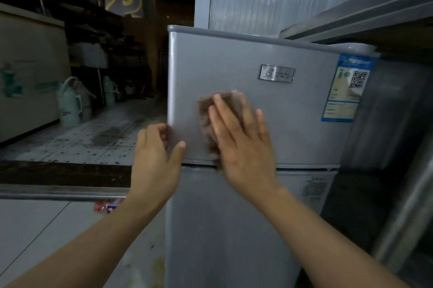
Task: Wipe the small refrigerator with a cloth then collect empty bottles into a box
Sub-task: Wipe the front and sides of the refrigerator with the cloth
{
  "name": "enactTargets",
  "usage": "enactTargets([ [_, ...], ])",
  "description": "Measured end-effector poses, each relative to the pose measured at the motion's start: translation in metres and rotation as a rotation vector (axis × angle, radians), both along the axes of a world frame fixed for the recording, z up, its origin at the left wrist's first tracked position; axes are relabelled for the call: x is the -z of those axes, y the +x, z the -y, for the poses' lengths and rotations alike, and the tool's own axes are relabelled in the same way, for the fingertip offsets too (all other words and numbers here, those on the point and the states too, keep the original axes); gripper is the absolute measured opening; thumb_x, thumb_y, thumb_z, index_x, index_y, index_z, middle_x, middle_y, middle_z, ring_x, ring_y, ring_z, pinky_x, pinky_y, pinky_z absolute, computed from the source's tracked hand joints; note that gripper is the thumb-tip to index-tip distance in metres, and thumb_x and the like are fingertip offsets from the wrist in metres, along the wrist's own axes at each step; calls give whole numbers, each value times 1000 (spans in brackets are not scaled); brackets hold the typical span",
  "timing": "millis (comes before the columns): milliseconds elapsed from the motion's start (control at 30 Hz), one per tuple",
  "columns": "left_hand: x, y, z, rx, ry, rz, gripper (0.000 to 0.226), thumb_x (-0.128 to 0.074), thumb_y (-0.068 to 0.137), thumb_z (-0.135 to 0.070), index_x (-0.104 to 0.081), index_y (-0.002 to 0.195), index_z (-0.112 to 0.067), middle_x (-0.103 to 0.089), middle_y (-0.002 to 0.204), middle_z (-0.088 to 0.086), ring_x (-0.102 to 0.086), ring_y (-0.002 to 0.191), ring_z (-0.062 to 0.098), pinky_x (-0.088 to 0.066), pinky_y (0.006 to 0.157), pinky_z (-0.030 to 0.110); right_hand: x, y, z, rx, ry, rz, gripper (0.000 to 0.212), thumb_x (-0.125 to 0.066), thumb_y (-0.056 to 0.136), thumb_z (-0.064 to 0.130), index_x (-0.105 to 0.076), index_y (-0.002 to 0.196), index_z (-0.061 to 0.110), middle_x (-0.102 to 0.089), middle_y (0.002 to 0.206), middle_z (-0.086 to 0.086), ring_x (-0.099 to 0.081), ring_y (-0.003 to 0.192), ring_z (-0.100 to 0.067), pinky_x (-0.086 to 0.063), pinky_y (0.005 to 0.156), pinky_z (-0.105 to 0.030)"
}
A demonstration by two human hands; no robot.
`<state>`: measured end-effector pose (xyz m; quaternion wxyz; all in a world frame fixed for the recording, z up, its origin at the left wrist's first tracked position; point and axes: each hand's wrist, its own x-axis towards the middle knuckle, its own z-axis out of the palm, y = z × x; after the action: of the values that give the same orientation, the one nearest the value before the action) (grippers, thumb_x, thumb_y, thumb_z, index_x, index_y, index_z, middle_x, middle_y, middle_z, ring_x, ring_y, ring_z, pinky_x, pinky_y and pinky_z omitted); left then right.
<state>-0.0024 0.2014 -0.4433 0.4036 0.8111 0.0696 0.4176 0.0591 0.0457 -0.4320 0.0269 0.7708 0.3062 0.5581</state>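
Presently the right hand, fingers spread, presses the soft, limp brown cloth flat against the rigid upper refrigerator door, whose edge the left hand pinches.

Cloth motion-blurred, partly under hand

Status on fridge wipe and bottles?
Wiping in hand: right hand presses the cloth flat on the fridge's upper door; left hand grips that door's left edge. Nothing looks finished. Lower door not yet wiped. No box in view; bottle collecting remains.
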Motion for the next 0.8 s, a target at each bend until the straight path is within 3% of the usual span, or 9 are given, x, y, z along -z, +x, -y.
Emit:
enactTargets([
  [100, 3, 7, -4, 17, -16, -27, 29, -55, 90, -28, -44, 115, -17, -50, 112, 6, -51, 98, 23, -47, 86, 42, 4, 14, 57, 99, 148, -71, 72, -35, 87, 40, -12, 149, 11, -9, 157, -3, -6, 144, -32, 4, 116, -46],
  [233, 7, 11, -5, 40, -20, -17, 23, -53, 92, -28, -41, 110, -22, -51, 111, 6, -52, 95, 21, -47, 84, 38, 8, 23, 99, 219, 514, -217, 66, -34, 93, 25, -5, 151, 11, 0, 160, -5, -1, 145, -32, 5, 117, -50],
  [367, 11, 13, -3, 43, -24, 4, 22, -51, 93, -28, -39, 110, -25, -51, 111, 5, -52, 96, 20, -46, 80, 35, 4, 13, 58, 139, 867, -232, 76, -43, 83, 23, -12, 150, 3, -7, 158, -15, -6, 145, -37, -3, 118, -51],
  [433, 12, 14, -3, 48, -37, 19, 21, -51, 92, -28, -39, 110, -26, -51, 110, 4, -52, 95, 20, -45, 78, 35, 11, 3, 19, 51, 793, -211, 79, -47, 80, 23, -12, 149, 3, -7, 158, -17, -7, 145, -35, -3, 118, -46],
  [500, 13, 14, -3, 54, -54, 22, 21, -51, 92, -29, -38, 109, -27, -51, 109, 4, -52, 93, 19, -47, 79, 38, 25, -7, -11, -36, 537, -208, 80, -44, 83, 25, -5, 150, 6, -2, 159, -11, -4, 145, -34, 0, 119, -43],
  [600, 15, 15, -5, 47, -31, 33, 20, -51, 92, -30, -38, 108, -27, -51, 105, 4, -51, 85, 15, -43, 71, 29, 34, -2, 5, -47, 309, -170, 71, -33, 86, 32, -10, 149, 9, -6, 158, -4, -6, 145, -34, 2, 117, -43],
  [667, 15, 15, -6, 50, -21, 29, 20, -50, 92, -31, -38, 108, -28, -51, 105, 3, -51, 85, 14, -42, 70, 29, 36, 8, 39, 48, 364, -150, 68, -33, 88, 32, -15, 148, 6, -11, 158, -9, -14, 143, -36, -2, 115, -47],
  [800, 15, 17, -6, 53, -18, 30, 21, -49, 92, -31, -37, 109, -27, -51, 110, 7, -53, 93, 22, -49, 81, 44, 34, 24, 105, 211, 754, -268, 68, -40, 92, 20, -9, 149, 0, -4, 158, -19, -10, 144, -36, -5, 116, -52],
])
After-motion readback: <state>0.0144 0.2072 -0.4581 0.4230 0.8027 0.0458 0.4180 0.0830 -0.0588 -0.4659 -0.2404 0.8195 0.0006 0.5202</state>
